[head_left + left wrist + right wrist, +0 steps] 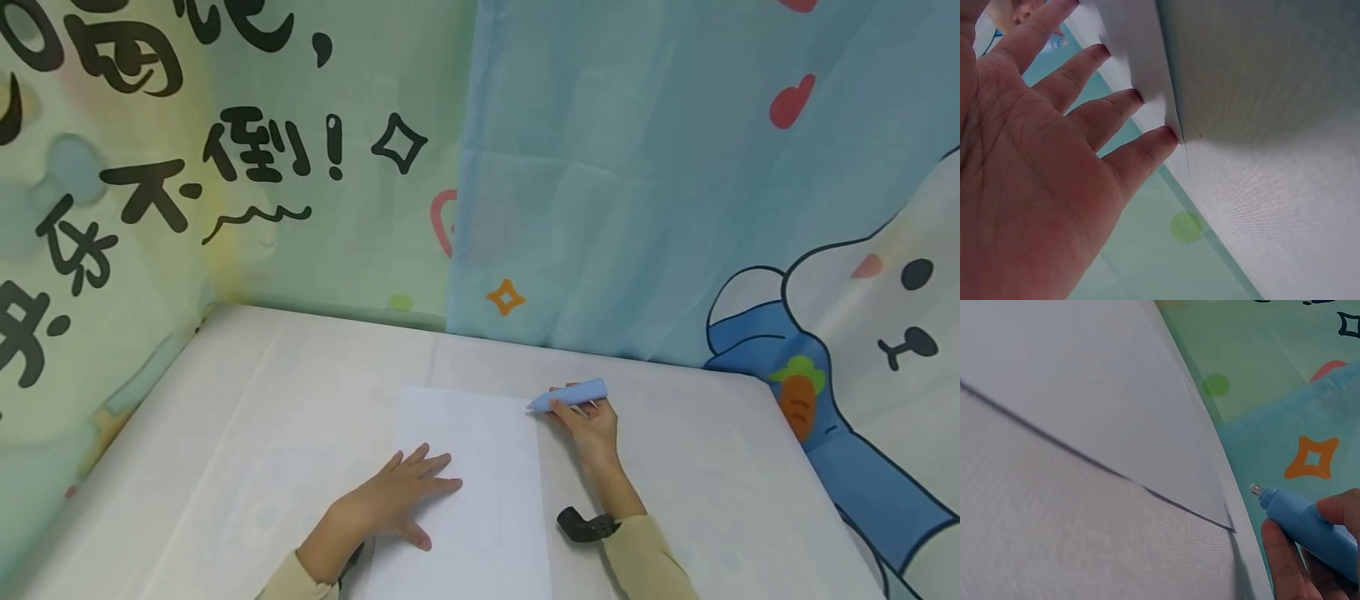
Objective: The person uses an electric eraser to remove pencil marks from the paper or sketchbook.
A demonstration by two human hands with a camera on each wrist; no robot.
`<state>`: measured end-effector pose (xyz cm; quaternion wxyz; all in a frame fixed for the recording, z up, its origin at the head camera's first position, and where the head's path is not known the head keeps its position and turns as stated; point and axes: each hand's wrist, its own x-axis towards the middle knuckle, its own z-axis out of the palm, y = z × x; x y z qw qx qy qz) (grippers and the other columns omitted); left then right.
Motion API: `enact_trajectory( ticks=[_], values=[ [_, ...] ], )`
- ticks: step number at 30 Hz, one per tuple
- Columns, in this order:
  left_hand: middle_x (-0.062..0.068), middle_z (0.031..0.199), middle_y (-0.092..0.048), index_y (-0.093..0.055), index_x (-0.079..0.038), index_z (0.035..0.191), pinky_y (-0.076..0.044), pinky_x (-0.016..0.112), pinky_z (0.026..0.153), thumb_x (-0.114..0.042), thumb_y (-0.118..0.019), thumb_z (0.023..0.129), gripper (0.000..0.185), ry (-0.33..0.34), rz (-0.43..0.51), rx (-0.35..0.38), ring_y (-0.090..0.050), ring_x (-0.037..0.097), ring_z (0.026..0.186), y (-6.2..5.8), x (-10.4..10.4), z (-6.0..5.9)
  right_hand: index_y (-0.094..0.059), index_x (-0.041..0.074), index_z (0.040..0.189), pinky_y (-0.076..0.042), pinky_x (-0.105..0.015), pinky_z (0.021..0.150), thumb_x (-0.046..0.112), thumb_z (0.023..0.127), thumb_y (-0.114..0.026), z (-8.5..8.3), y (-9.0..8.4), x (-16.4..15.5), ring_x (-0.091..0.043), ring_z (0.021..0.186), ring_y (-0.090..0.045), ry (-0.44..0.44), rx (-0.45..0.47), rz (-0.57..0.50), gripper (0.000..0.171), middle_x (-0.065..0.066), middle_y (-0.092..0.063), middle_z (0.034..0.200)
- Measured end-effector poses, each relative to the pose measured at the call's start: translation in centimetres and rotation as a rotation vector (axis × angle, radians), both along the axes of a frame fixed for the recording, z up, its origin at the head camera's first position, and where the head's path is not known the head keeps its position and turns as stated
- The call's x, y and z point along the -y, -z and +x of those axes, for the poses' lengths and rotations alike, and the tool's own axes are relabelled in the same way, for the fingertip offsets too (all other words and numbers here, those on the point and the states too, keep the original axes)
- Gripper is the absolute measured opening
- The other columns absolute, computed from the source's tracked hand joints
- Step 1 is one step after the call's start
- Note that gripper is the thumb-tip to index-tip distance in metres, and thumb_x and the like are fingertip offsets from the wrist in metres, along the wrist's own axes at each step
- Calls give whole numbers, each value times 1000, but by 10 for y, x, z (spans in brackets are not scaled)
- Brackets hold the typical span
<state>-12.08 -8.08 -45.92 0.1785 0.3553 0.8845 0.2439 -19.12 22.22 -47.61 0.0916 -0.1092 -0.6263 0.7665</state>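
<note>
A white sheet of paper lies on the white-covered table. My left hand rests on the sheet's left part with its fingers spread. In the left wrist view the fingertips of that hand touch the paper along its edge. At the sheet's top right corner, my right hand grips a thick, light-blue, pen-shaped electric eraser, its tip pointing left. The right wrist view shows the small metal tip of the eraser held off the paper's surface.
The white table extends on both sides of the sheet. Behind it hang a green cloth with black lettering and a blue cloth with a cartoon animal. A black strap sits at the right wrist.
</note>
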Motion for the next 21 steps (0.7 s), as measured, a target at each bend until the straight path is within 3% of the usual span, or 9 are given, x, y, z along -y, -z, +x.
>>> enact_trajectory(
  ticks=[21],
  values=[
    [15, 154, -37, -53, -13, 140, -21, 63, 113, -28, -83, 68, 80, 7, -12, -25, -22, 42, 145, 4, 1, -2, -44, -10, 119, -59, -31, 79, -15, 84, -63, -8, 3, 16, -8, 86, -70, -36, 27, 39, 40, -2, -70, 94]
  ],
)
